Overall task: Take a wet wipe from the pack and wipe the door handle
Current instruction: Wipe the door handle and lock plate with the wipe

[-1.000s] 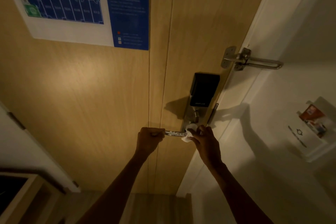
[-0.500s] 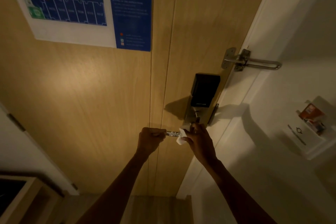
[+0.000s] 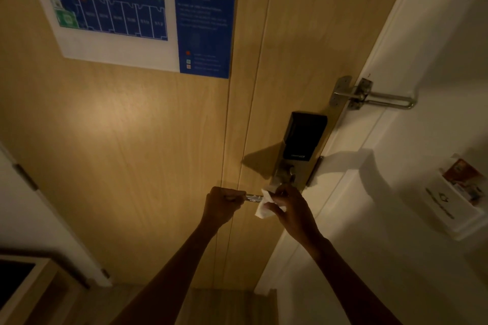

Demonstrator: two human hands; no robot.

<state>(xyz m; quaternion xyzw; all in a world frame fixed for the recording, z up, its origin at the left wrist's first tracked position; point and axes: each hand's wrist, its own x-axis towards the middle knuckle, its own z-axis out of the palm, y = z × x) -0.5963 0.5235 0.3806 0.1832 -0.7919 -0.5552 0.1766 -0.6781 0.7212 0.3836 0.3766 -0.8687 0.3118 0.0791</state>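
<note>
A silver lever door handle [image 3: 253, 197] sticks out to the left from the lock plate on a wooden door [image 3: 158, 140]. My left hand [image 3: 223, 202] is closed around the handle's free end. My right hand [image 3: 289, 208] pinches a white wet wipe [image 3: 264, 210] against the handle near the lock plate; part of the wipe hangs below the lever. The wipe pack is not in view.
A black electronic lock box [image 3: 305, 136] sits above the handle, and a metal swing guard latch [image 3: 369, 96] is higher up on the white door frame. A blue floor plan poster [image 3: 132, 8] hangs on the door. A white wall holder [image 3: 459, 198] is at the right.
My right hand has slid the wipe a little to the left along the handle, away from the lock plate, and more of the wipe now hangs loose. My left hand stays on the handle's end.
</note>
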